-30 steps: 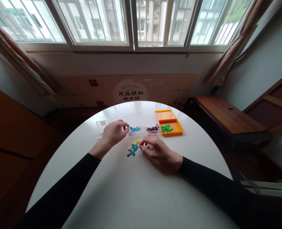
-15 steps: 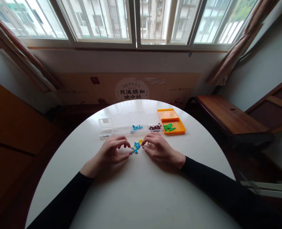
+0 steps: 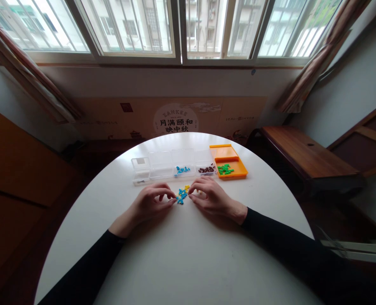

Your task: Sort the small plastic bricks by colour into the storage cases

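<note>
A small pile of blue and yellow building bricks (image 3: 181, 195) lies on the white table between my two hands. My left hand (image 3: 151, 201) is at the pile's left edge, its thumb and index fingertips pinched together; whatever sits between them is too small to make out. On the other side, my right hand (image 3: 211, 195) rests against the pile's right edge with thumb and index finger closed together, and any piece in that pinch is hidden. A few pale pieces show partly behind the right fingers.
Beyond my hands stands a row of clear plastic boxes (image 3: 161, 173) with lids raised. One holds blue bricks (image 3: 182, 170), another dark brown bricks (image 3: 206, 169). An orange box (image 3: 241, 169) at the right end contains green bricks (image 3: 226, 169). The round table (image 3: 175, 262) has a curved edge.
My left thumb has moved up to the index finger, closing the gap between them at the pile. My right hand has hardly moved.
</note>
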### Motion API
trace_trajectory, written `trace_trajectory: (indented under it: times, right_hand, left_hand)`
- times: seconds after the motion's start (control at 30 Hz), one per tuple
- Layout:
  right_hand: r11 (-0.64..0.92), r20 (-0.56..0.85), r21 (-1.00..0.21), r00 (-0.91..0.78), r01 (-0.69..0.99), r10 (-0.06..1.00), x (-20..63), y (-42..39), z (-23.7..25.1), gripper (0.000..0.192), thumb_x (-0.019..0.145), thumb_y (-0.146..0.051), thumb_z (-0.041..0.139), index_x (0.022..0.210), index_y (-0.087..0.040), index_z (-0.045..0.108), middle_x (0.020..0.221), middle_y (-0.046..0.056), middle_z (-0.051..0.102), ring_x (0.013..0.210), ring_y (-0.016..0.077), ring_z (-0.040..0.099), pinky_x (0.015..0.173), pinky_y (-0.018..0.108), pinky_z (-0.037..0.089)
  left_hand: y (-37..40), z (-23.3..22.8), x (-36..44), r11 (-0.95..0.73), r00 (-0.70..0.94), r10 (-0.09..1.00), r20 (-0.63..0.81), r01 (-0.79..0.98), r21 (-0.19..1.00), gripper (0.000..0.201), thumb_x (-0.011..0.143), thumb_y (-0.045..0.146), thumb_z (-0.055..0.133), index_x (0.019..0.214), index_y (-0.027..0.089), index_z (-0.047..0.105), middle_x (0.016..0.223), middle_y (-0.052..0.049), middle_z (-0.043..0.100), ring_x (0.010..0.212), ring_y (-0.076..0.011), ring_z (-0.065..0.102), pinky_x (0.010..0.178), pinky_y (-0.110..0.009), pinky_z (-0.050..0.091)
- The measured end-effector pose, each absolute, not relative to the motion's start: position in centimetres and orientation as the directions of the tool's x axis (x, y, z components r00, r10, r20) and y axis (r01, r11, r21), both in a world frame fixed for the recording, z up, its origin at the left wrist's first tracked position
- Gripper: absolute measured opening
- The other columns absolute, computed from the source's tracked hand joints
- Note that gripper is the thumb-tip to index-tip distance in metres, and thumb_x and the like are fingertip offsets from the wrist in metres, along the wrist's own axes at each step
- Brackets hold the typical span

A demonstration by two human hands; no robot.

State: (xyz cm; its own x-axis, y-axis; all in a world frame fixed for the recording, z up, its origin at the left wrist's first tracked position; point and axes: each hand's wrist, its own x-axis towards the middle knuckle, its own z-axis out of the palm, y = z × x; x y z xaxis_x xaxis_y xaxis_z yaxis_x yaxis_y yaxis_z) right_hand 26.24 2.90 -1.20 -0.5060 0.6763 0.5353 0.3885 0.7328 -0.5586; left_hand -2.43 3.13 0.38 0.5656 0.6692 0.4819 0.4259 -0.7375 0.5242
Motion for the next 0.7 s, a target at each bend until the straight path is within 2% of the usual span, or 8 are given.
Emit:
trace_trajectory:
  times: [0.1,0.2,0.53,0.7]
  right_hand:
    - [0.756,0.543,-0.541,-0.534,0.368,0.648,26.3,2.8,-1.0,0.008,0.097,-0.02,0.078,0.101,-0.026,0.075,0.101,0.003,0.079,0.096,0.023,0.07,0.096,0.041,0.053]
    - [0.768,0.553,-0.533,-0.541,0.356,0.634,26.2,2.7,-0.7,0.005,0.1,-0.028,0.08,0.103,-0.026,0.076,0.099,0.003,0.079,0.095,0.023,0.071,0.097,0.042,0.054]
    - [0.784,0.566,-0.519,-0.55,0.34,0.614,26.1,3.1,-0.9,0.001,0.104,-0.028,0.076,0.104,-0.028,0.077,0.098,0.002,0.081,0.093,0.0229,0.071,0.095,0.041,0.053]
    - [0.809,0.608,-0.463,-0.534,0.362,0.587,26.0,3.1,-0.9,0.002,0.103,-0.027,0.076,0.101,-0.026,0.076,0.096,0.003,0.081,0.089,0.0228,0.071,0.095,0.042,0.053]
  left_hand:
    - [2.9,0.5,-1.3,-0.762,0.496,0.646,0.58,0.388,0.518,0.01,0.1,0.027,0.079,0.094,0.02,0.084,0.084,-0.006,0.076,0.063,-0.0118,0.062,0.058,-0.023,0.054]
    - [2.6,0.5,-0.3,-0.78,0.476,0.626,0.618,0.371,0.504,0.009,0.101,0.027,0.079,0.096,0.02,0.085,0.085,-0.006,0.077,0.065,-0.0124,0.063,0.06,-0.025,0.056]
    - [2.4,0.4,-0.1,-0.817,0.537,0.577,0.616,0.372,0.441,0.007,0.102,0.021,0.077,0.106,0.022,0.083,0.095,-0.007,0.08,0.08,-0.0159,0.075,0.072,-0.026,0.061]
    - [2.3,0.3,0.1,-0.801,0.51,0.598,0.618,0.404,0.442,0.005,0.1,0.025,0.081,0.104,0.022,0.083,0.092,-0.006,0.079,0.07,-0.0136,0.067,0.067,-0.026,0.058]
